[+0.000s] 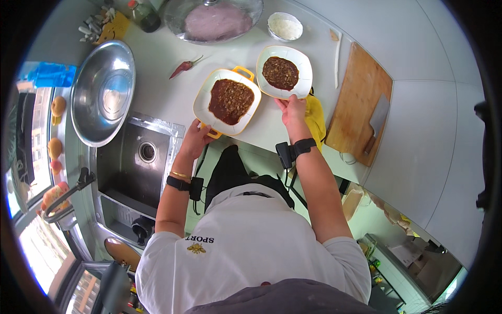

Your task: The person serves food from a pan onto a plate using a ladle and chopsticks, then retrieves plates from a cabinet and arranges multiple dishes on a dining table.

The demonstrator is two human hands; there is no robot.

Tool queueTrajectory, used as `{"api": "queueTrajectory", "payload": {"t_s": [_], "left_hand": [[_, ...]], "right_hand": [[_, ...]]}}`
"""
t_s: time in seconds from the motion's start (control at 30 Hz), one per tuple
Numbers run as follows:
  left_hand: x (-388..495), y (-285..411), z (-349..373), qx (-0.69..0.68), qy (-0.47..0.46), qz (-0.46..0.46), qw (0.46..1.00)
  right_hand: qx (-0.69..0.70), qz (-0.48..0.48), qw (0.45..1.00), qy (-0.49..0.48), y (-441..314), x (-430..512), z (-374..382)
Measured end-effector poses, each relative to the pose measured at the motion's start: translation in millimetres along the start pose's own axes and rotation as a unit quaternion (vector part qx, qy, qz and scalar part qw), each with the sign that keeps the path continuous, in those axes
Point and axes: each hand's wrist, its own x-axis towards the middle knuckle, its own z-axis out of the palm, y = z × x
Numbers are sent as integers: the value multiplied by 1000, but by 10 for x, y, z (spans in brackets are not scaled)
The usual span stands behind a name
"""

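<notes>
My left hand [196, 138] grips the near handle of a white dish with yellow handles [200, 105]. A dark red-brown chopped sauce [231, 101] covers the middle of that dish. With thumb on the rim, my right hand [292, 112] holds the near edge of a white square-shaped bowl [305, 64]. A smaller patch of similar dark sauce [280, 73] lies in this bowl. The two vessels sit side by side over the countertop, nearly touching. Whether the right bowl rests on the counter or is slightly raised, I cannot tell.
A dried red chili [183, 68] lies behind the dishes. Farther back are a lidded bowl [168, 17] and a small bowl of white powder [285, 27]. A cleaver [379, 117] rests on a wooden cutting board [349, 106] at right. Left are a steel basin [88, 94] and sink [121, 165].
</notes>
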Motion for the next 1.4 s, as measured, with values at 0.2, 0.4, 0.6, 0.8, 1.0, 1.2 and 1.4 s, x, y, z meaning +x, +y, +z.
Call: {"api": "queueTrajectory", "payload": {"t_s": [0.2,0.4,0.6,0.8,1.0,1.2,1.4], "left_hand": [[-78,100,-59,-24,-32,-13,999],[-207,291,-9,9,-60,-10,998],[-320,639,370,65,-101,12,993],[-498,453,902,97,-187,-7,978],[-791,-173,1637,196,-289,-61,935],[-1282,-1210,2476,275,-390,-135,868],[-2392,-2660,3709,288,-453,-216,816]], "right_hand": [[11,-53,998,18,-139,-219,39],[39,-87,993,-62,-517,-629,-363],[99,-121,987,-21,-600,-1400,-871],[127,-170,975,67,-575,-2300,-1742],[178,-221,941,182,-236,-3359,-2753],[211,-250,893,309,259,-4478,-3910],[253,-273,833,409,373,-5729,-5330]]}}
